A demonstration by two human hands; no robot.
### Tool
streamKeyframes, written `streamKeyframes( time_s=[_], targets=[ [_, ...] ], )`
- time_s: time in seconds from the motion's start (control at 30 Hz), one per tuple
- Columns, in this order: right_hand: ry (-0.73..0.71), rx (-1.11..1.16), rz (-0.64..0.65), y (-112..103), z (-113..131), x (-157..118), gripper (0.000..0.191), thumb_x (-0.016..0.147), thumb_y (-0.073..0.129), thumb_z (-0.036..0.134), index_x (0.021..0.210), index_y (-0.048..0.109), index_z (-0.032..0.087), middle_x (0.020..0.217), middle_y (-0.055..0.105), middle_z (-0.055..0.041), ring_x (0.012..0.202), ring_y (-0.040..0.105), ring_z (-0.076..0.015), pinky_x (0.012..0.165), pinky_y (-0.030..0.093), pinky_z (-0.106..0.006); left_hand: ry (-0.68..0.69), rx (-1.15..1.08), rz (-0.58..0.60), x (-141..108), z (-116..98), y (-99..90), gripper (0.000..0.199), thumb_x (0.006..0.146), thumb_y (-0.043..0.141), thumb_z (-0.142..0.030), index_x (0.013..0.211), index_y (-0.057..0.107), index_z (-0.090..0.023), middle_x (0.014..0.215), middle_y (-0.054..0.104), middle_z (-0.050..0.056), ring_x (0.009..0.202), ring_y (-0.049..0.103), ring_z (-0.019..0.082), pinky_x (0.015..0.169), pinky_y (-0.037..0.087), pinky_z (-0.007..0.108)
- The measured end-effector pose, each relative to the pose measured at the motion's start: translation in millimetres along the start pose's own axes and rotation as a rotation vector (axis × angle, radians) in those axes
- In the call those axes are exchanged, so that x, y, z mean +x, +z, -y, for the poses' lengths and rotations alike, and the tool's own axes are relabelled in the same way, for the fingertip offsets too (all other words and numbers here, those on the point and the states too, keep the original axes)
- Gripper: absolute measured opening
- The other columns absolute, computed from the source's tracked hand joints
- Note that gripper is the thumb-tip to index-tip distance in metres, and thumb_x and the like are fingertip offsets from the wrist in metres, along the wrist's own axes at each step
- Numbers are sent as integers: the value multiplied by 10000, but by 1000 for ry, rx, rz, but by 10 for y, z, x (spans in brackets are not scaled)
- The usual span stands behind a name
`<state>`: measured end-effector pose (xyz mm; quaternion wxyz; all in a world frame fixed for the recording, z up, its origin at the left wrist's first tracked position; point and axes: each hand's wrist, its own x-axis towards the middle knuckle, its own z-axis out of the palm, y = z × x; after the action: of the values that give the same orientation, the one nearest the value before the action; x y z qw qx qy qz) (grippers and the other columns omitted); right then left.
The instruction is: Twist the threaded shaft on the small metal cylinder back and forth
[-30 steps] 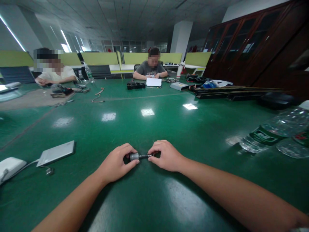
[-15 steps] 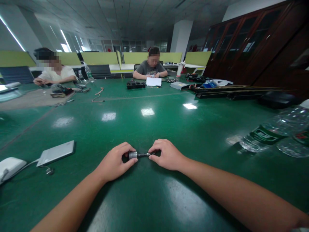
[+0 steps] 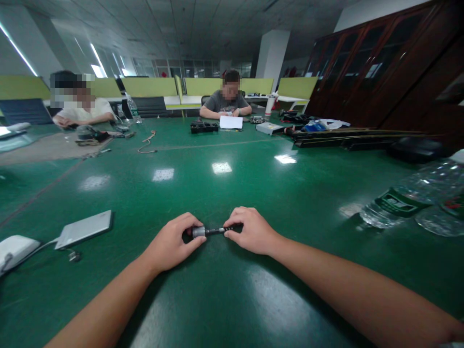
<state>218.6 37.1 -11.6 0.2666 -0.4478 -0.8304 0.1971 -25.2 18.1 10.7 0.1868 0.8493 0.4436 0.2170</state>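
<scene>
1. At far left, a white device (image 3: 16,251) and a flat silver slab (image 3: 85,227) lie on the desk (image 3: 203,193), a pale cable between them. They are well apart from the work; a sleeve or forearm swung wide might snag that cable and drag both.
2. The left hand (image 3: 170,246) is pinched round a grey metal cylinder (image 3: 199,232), finger and thumb on its sides. The cylinder looks smooth, so a loose pinch could let it turn or roll away on the glossy surface.
3. Between the two hands runs a thin rod (image 3: 214,231), near the middle of the desk, roughly in line with the cylinder. Whether the two are fixed together cannot be told; if not, an uneven pull could part them abruptly, and sideways pressure might bend the rod.
4. The right hand (image 3: 252,234) has its fingertips closed on the rod's right end. So narrow a grip could slip under twisting.
5. Clear bottles (image 3: 395,203) stand beyond the right forearm; an elbow thrown outward could topple one, wetting the desk.
</scene>
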Motion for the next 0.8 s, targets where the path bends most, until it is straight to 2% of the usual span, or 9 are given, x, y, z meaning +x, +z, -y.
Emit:
streamKeyframes(
  time_s=[0.2,0.27,0.5,0.67,0.8],
  targets=[
    [-54,98,9,38,21,13,217,762,774,205,975,738,228,833,722,-5,791,615,-152,799,423,-316,20,-40,-6,-20,34,26,168,830,664,-297,954,638,-188,895,626,38,793,588,177,725,481,296],
    [-64,126,19,47,39,10,198,774,768,208,969,734,219,815,720,-2,766,617,-143,783,425,-303,22,-58,-4,-19,16,44,183,815,684,-285,964,639,-189,914,637,41,811,596,178,742,484,300],
    [-183,113,106,54,91,-8,120,856,694,240,967,734,217,906,748,-15,874,637,-164,865,408,-335,-28,-92,18,11,-91,97,184,820,690,-309,957,658,-191,854,656,29,768,611,173,701,483,284],
    [-184,85,116,51,106,-20,203,785,747,204,986,727,205,915,740,-20,900,630,-180,873,403,-345,-54,-91,30,16,-119,113,186,812,701,-305,949,659,-187,846,642,24,758,602,171,684,472,280],
    [-196,79,117,68,97,-27,178,797,729,194,975,727,205,901,737,-17,894,629,-177,865,397,-347,-34,-95,40,23,-136,123,171,815,695,-287,956,660,-196,856,637,20,765,594,167,690,465,274]
  ],
)
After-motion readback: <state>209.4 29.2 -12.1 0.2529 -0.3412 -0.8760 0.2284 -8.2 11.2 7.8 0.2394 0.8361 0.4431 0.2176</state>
